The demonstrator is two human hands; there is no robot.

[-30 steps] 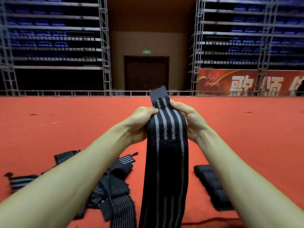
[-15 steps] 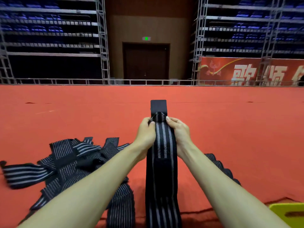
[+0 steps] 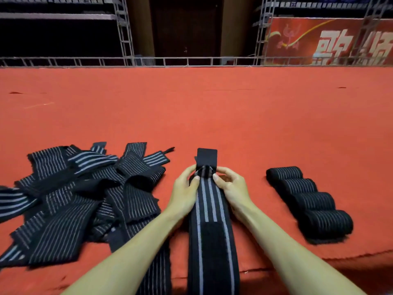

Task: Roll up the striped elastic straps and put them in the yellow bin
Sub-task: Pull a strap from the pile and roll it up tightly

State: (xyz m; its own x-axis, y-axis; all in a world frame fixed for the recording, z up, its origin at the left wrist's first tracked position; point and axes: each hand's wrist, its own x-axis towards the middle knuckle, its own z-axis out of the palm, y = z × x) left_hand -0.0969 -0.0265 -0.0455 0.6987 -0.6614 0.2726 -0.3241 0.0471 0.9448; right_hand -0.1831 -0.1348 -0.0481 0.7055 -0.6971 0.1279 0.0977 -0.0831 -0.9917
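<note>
**Both hands pinch the far end of a striped strap**

A long striped elastic strap lies flat on the tabletop between the forearms, and its near end runs off the bottom of the view. It is a black woven band with pale grey lengthwise stripes. A plain black, matte rectangular patch covers its middle.

Farther along this strap, the left hand and right hand each have their grip clamped on an edge of it. Thumbs and curled fingers pinch the fabric, which bunches into a small hump between them. Just beyond the hands, the strap's end tab stands upright, square and solid black.

To the left of the held strap lies a loose heap of unrolled straps, flat, crossed and folded over one another, with finer ribbed stripes. To its right, apart from it, four rolled straps lie side by side as thick cylinders in a slanting row.

The tabletop is covered in red, felt-like cloth. Past its far edge runs a grey metal railing. Behind that are a dark door and a red banner with large white characters.
</note>
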